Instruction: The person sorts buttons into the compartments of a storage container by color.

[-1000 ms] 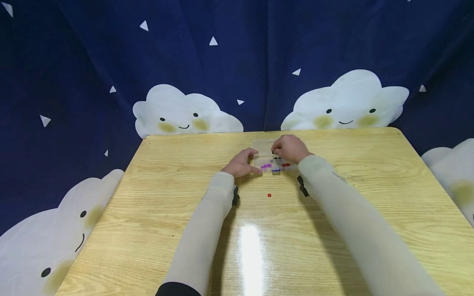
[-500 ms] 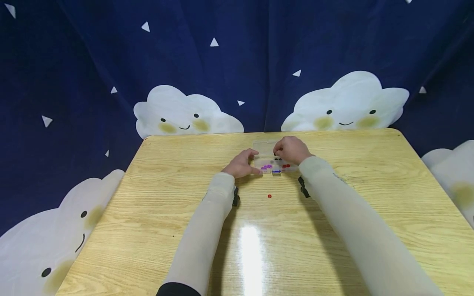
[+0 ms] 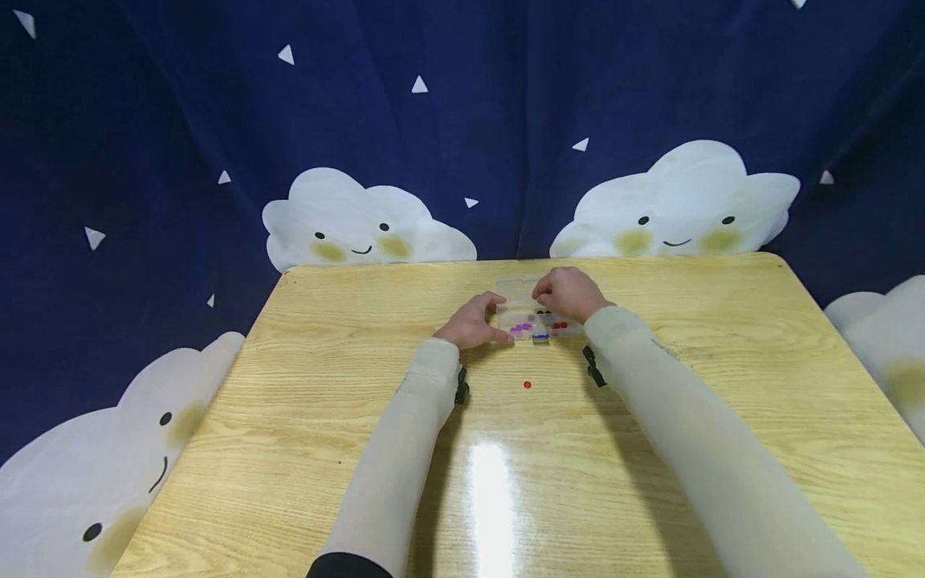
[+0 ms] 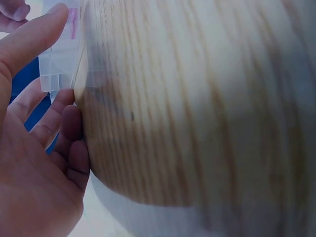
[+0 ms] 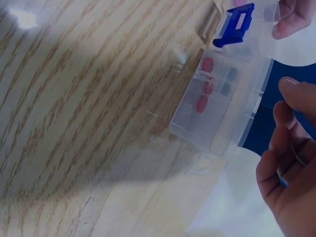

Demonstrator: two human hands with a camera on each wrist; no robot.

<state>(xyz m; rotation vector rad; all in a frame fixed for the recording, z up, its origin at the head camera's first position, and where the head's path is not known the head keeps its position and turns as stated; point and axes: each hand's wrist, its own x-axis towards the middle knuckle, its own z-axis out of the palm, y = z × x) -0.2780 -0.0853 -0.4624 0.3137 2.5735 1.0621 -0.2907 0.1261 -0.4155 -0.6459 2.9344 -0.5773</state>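
A small clear plastic box (image 5: 190, 126) with compartments and a blue latch (image 5: 237, 25) sits near the table's far edge, its clear lid (image 3: 513, 289) raised at the back. Purple pieces (image 3: 521, 327), red pieces (image 5: 209, 86) and black pieces (image 3: 543, 312) lie in separate compartments. My left hand (image 3: 470, 323) grips the left end of the box, thumb at the front and fingers round the side. Over the right half hovers my right hand (image 3: 572, 294), fingers curled, with thumb and index fingertips close together. I cannot tell whether a small piece is pinched there; none shows.
One small red piece (image 3: 527, 384) lies on the wooden table (image 3: 325, 361) in front of the box. Behind the table's far edge hangs a dark blue curtain (image 3: 506, 120) with cloud prints. Both forearms reach across the tabletop.
A small black piece showed at the right hand's fingertips in the earlier frames; now it is no longer visible there. That hand shifted slightly right. The left hand keeps its grip on the box.
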